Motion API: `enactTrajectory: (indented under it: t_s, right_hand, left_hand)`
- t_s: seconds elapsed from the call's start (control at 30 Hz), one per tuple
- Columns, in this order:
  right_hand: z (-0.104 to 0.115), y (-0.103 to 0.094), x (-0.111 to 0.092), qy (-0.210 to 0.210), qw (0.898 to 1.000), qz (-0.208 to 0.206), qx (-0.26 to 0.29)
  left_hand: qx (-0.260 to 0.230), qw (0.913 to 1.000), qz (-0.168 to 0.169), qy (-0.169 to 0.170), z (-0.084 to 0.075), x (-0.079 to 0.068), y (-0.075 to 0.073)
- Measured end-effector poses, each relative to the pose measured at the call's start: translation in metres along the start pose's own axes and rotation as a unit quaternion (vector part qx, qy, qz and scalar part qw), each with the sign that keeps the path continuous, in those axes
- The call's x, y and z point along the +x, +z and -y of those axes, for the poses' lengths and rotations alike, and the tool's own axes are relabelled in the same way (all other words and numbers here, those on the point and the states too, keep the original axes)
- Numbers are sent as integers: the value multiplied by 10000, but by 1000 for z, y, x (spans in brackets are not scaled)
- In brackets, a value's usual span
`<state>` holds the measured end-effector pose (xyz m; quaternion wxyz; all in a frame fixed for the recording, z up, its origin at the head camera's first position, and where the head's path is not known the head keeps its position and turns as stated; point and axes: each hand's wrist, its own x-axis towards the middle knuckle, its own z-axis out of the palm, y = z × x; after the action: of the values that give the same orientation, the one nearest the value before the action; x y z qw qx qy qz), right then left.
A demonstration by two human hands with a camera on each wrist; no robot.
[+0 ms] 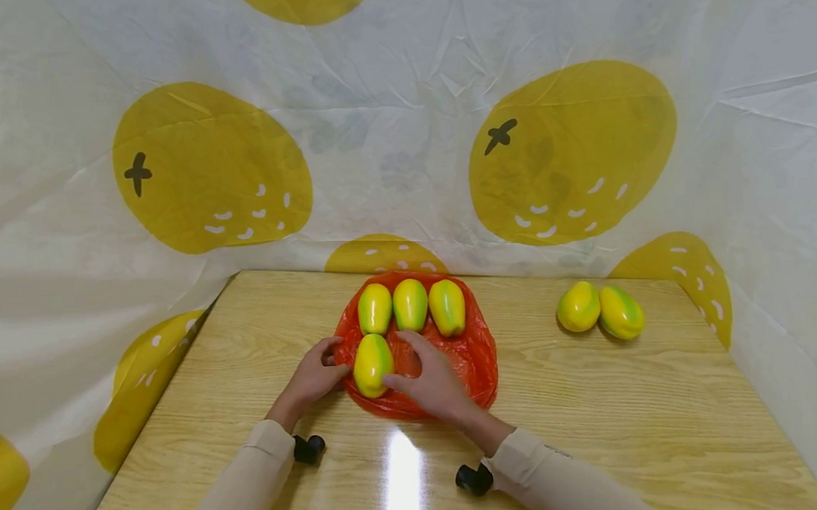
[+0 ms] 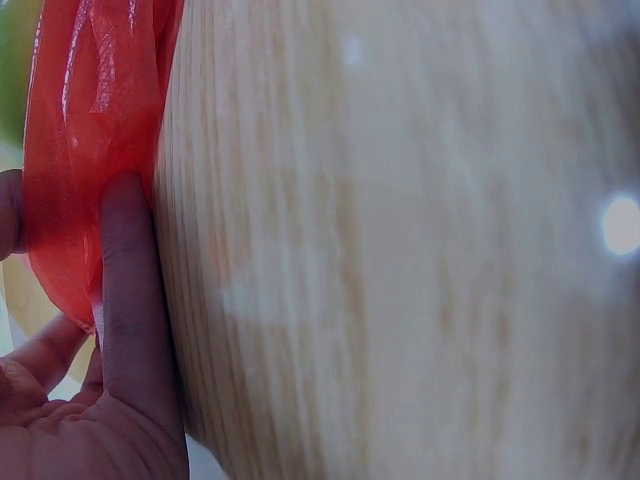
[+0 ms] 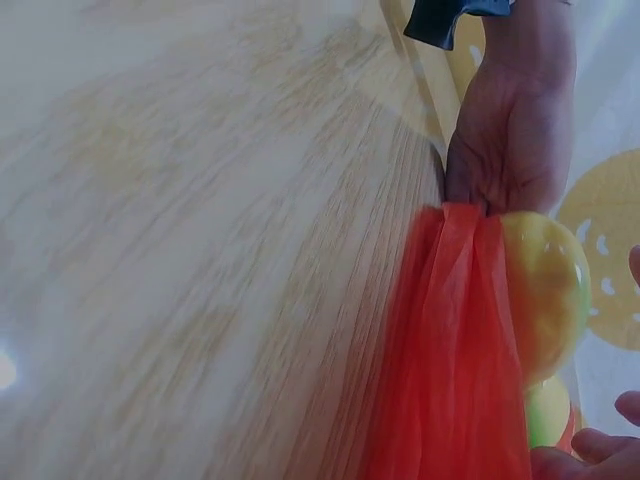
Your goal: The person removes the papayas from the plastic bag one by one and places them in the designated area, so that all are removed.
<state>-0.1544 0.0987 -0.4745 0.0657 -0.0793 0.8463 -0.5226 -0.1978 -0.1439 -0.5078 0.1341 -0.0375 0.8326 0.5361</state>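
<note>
so, left hand [image 1: 320, 373] against red bag [image 1: 481, 357]

Light wood-grain table [image 1: 671, 410], glossy.
Carries red plastic bag [image 1: 482, 363] spread near far edge; two yellow-green fruits [image 1: 579, 307] side by side, far right.

Beige left sleeve [image 1: 236, 484] (7 o'clock) and right sleeve [image 1: 565, 475] (5 o'clock) are worn, black units [image 1: 474, 479] seen by both cuffs [image 1: 270, 436], small dark marking [image 1: 557, 451] printed on right.
</note>
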Motion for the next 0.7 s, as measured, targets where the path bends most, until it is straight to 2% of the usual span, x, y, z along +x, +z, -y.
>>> enactTrajectory:
  t_s: [0.2, 0.43, 0.7]
  right_hand:
    - [4, 12, 1, -64, 9998, -40, -170]
    - [3, 23, 4, -93, 9999, 6, -48]
    - [1, 35, 9, -148, 9998, 27, -106]
  left_hand:
    - [75, 10000, 19, -13, 0, -1, -1]
    - [20, 10000, 18, -23, 2, 0, 0]
    - [222, 9997, -83, -25, 2, 3, 0]
